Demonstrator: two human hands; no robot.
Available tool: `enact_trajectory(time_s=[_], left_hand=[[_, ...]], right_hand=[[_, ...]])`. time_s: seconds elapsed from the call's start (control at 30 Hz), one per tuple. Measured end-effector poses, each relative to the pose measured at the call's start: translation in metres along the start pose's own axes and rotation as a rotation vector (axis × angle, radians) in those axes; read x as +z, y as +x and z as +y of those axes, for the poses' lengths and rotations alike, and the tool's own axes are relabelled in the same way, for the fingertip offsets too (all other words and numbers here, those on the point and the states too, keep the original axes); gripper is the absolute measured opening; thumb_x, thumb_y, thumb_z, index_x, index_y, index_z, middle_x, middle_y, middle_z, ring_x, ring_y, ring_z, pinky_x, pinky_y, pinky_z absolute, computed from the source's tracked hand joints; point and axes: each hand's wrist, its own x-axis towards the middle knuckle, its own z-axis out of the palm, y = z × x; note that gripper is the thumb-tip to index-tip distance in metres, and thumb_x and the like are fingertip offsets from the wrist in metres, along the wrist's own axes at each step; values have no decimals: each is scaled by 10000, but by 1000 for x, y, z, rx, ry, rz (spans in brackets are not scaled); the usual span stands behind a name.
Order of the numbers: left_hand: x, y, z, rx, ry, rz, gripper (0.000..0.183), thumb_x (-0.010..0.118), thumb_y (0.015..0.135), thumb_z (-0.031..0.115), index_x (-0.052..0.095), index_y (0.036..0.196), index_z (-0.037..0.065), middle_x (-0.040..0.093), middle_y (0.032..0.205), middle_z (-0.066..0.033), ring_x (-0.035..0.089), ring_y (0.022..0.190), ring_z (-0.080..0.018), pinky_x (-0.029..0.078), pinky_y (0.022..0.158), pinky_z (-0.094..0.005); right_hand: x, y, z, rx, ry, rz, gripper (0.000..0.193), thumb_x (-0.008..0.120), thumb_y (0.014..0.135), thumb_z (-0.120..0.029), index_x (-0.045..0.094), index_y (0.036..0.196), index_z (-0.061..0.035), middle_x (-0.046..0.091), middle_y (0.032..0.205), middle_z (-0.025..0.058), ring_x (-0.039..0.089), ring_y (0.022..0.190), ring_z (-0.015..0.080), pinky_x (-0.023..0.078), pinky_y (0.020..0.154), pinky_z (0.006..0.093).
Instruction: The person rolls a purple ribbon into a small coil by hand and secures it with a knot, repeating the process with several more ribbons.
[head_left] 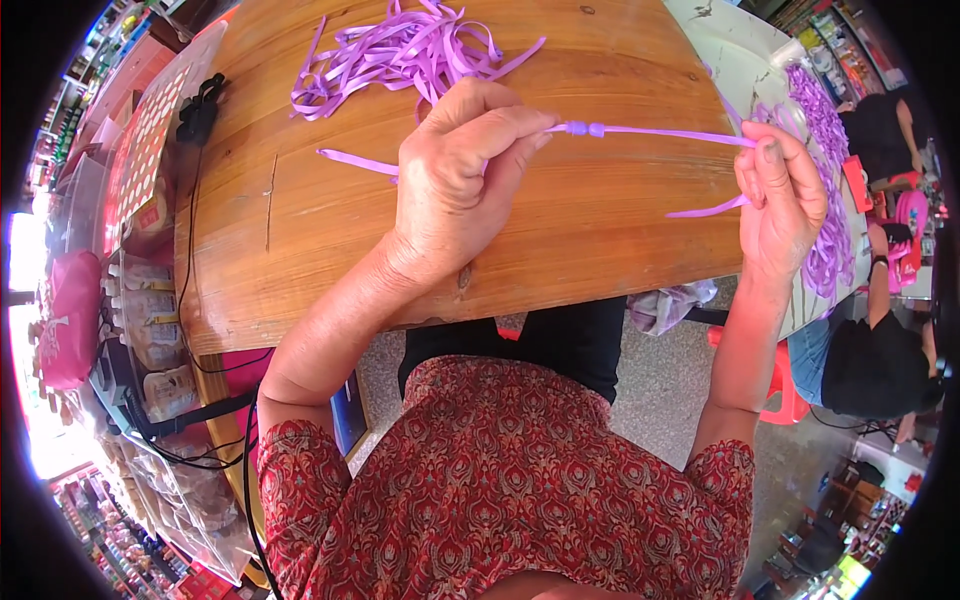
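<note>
A narrow purple ribbon [670,134] is stretched taut between my two hands above the wooden table. My left hand [462,165] pinches it right beside two small purple pieces [583,129] that sit on it like beads or tight knots. One loose end pokes out to the left, behind that hand. My right hand [782,195] pinches the ribbon farther right, with another loose end hanging below its fingers. A tangled heap of purple ribbons [405,55] lies at the table's far side, just beyond my left hand.
The wooden table [600,230] has a crack at its left. Many more purple ribbons [832,180] hang over a white surface on the right. A black cable [188,230] runs down the left edge, near stacked packages. Other people [875,360] and a red stool [787,385] are at right.
</note>
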Motion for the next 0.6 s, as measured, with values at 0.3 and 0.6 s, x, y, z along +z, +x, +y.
enact_trajectory(time_s=[0.3, 0.6], left_hand=[[-2, 4, 9, 9, -6, -54, 168, 618, 794, -34, 618, 953, 22, 550, 764, -97, 560, 690, -228, 458, 625, -298], [3, 1, -3, -315, -278, -60, 106, 654, 803, 20, 631, 907, 23, 535, 754, -29, 522, 701, -115, 431, 644, -247]], right_hand=[[-5, 0, -1, -11, 1, 13, 207, 543, 897, -64, 602, 1044, 70, 565, 729, 33, 339, 538, 34, 254, 501, 182], [-5, -1, -4, -19, -5, -7, 207, 540, 898, -60, 602, 1046, 71, 563, 728, 34, 342, 540, 33, 262, 515, 181]])
